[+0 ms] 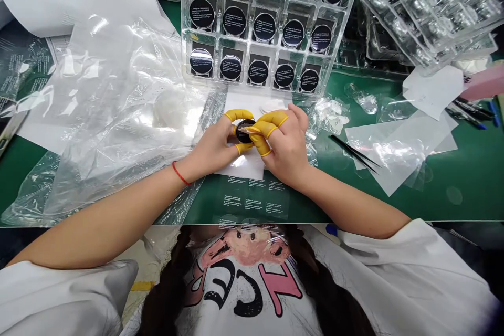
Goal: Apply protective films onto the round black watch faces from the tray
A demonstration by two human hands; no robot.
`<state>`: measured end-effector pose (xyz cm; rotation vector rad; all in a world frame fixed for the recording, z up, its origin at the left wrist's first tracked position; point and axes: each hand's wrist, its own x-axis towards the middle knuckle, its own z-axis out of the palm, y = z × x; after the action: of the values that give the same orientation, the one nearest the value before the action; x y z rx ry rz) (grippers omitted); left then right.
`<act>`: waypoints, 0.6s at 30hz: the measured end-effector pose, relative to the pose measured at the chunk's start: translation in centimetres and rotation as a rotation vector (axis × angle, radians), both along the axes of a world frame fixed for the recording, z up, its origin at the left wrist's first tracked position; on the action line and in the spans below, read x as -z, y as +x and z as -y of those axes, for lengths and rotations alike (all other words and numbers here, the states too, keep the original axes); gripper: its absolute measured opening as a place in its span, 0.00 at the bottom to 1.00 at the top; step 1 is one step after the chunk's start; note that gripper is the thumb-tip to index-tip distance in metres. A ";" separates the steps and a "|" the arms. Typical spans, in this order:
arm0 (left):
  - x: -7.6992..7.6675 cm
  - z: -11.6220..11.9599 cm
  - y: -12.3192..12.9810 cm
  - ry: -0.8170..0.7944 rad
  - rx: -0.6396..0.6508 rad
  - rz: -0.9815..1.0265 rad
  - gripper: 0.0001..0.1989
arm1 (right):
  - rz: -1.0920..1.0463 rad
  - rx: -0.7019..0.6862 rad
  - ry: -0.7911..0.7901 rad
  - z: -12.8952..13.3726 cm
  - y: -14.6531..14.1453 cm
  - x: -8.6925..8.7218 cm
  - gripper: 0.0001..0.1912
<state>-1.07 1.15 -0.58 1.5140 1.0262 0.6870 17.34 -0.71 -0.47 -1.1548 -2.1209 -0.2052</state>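
Yellow finger covers are on the fingertips of both hands. My left hand holds a round black watch face by its edge, between thumb and fingers. My right hand is closed in a pinch over the right side of the face; something small and pale shows at its fingertips, too small to name. Under the hands lies a white sheet. Just behind them stands a clear plastic tray with rows of round watch faces, most bearing a dark film with white print. One pocket in the top row shows no watch.
Clear plastic bags and paper cover the left side. Black tweezers lie on the green mat at right, beside translucent sheets. More trays are stacked at back right. Printed clear film lies at the front edge.
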 end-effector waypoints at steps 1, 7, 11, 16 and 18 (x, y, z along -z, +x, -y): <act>-0.1 0.0 0.0 0.001 0.003 -0.008 0.29 | 0.004 0.005 -0.008 -0.2 0.0 0.0 0.08; -0.2 0.0 0.0 0.018 0.021 -0.028 0.28 | -0.004 0.018 0.021 -1.2 0.0 0.4 0.11; 0.1 0.0 -0.1 0.026 0.031 0.018 0.29 | 0.012 0.045 -0.002 -1.6 0.1 0.4 0.11; 0.1 -0.1 -0.2 0.019 0.070 0.057 0.28 | -0.037 0.032 0.007 -2.1 0.3 0.4 0.11; 0.0 -0.2 -0.3 -0.009 0.095 0.098 0.27 | -0.031 0.046 -0.042 -2.3 0.2 0.4 0.11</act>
<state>-1.32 1.39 -0.60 1.4970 0.8770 0.6813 17.55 1.56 -0.90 -1.2242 -2.0822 -0.1632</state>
